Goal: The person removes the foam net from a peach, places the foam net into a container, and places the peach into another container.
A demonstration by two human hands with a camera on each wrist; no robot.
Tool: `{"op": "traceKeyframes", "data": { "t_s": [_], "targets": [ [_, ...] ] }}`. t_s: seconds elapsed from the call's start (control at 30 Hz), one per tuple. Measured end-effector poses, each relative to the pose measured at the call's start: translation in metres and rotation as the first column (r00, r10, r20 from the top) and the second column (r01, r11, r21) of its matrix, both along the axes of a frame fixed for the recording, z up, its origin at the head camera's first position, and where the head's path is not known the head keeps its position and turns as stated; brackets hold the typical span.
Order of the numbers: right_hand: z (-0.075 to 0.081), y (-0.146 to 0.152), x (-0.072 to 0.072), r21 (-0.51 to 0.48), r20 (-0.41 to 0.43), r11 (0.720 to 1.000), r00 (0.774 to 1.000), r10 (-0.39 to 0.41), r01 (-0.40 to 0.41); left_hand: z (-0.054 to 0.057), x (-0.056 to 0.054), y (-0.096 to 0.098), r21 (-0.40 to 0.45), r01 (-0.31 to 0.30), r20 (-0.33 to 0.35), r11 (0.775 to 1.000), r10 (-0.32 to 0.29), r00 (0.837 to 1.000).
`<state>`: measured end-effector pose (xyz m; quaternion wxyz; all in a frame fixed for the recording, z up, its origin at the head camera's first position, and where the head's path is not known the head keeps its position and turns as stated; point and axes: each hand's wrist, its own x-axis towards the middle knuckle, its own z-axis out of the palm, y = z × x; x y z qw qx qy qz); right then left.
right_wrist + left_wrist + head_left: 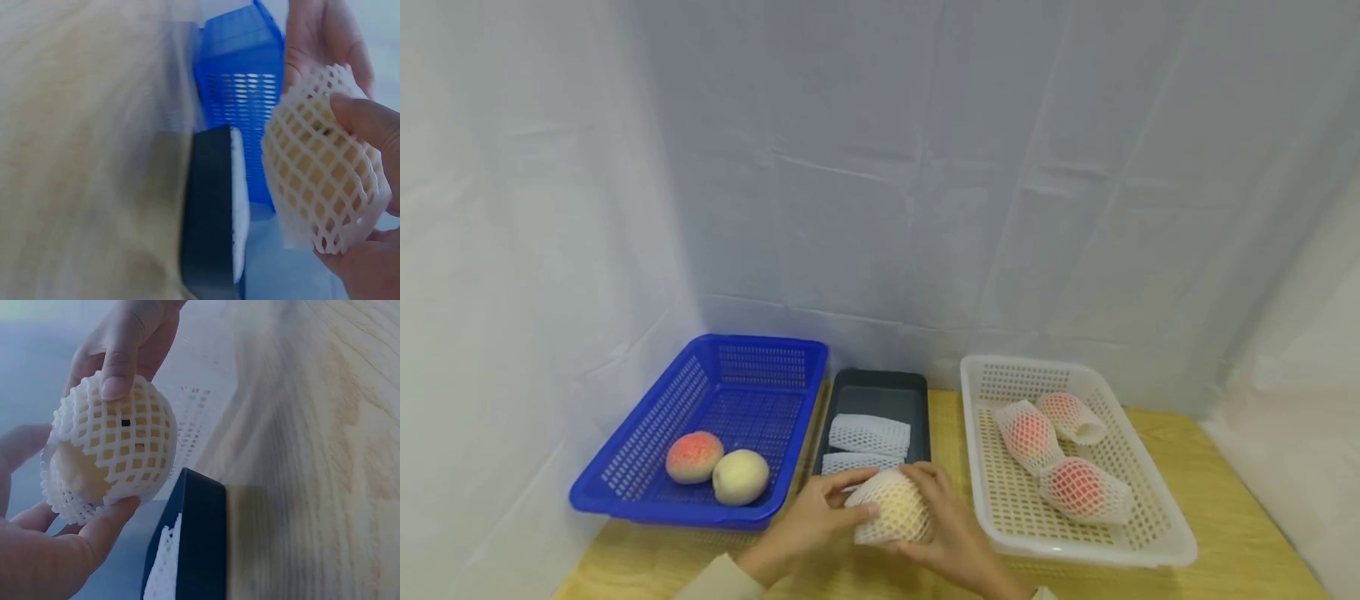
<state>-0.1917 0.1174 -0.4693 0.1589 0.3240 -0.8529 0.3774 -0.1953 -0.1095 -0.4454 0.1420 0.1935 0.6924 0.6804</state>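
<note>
Over the near end of the dark tray (pixel 880 392), both hands hold a pale yellow peach (pixel 81 472) in a white foam net (pixel 898 508). My left hand (pixel 820 512) grips its left side, with thumb and fingers on the net. From the right, my right hand (pixel 951 529) holds the other side, and its thumb presses the net in the right wrist view. The net (pixel 322 172) covers most of the fruit; part of the peach shows bare through the net's opening in the left wrist view. Two flattened foam nets (pixel 870 435) lie in the tray.
On the left, a blue basket (pixel 775 408) holds a pinkish-red peach (pixel 694 457) and a pale peach (pixel 741 477). A white basket (pixel 1000 517) on the right contains several netted reddish peaches (pixel 1078 487). All stand on a wooden table (pixel 1217 483) before a pale curtain.
</note>
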Motion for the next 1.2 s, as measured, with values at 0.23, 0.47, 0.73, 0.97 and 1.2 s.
{"op": "traceKeyframes", "data": {
  "t_s": [0.23, 0.47, 0.73, 0.97, 1.2],
  "targets": [
    [0.021, 0.009, -0.004, -0.038, 0.075, 0.999, 0.997, -0.009, 0.012, 0.015, -0.002, 0.007, 0.064, 0.014, 0.015, 0.998, -0.015, 1.000],
    [0.029, 0.015, -0.006, -0.089, 0.117, 0.996, 0.993, -0.007, 0.017, 0.025, -0.002, 0.009, 0.031, -0.023, -0.053, 0.999, 0.025, 0.998],
    [0.034, 0.022, -0.004, -0.218, 0.285, 0.969, 0.957, -0.049, 0.114, 0.036, 0.002, 0.005, 0.007, -0.251, -0.197, 0.968, 0.247, 0.949],
    [0.034, 0.027, -0.004, -0.276, 0.387, 0.953, 0.922, -0.012, 0.128, 0.027, 0.001, 0.009, -0.012, -0.153, -0.365, 0.988, 0.138, 0.921],
    [0.034, 0.030, -0.004, -0.384, 0.431, 0.922, 0.894, 0.126, 0.055, 0.027, -0.002, 0.016, -0.023, -0.157, -0.331, 0.987, 0.141, 0.933]
  ]
}}
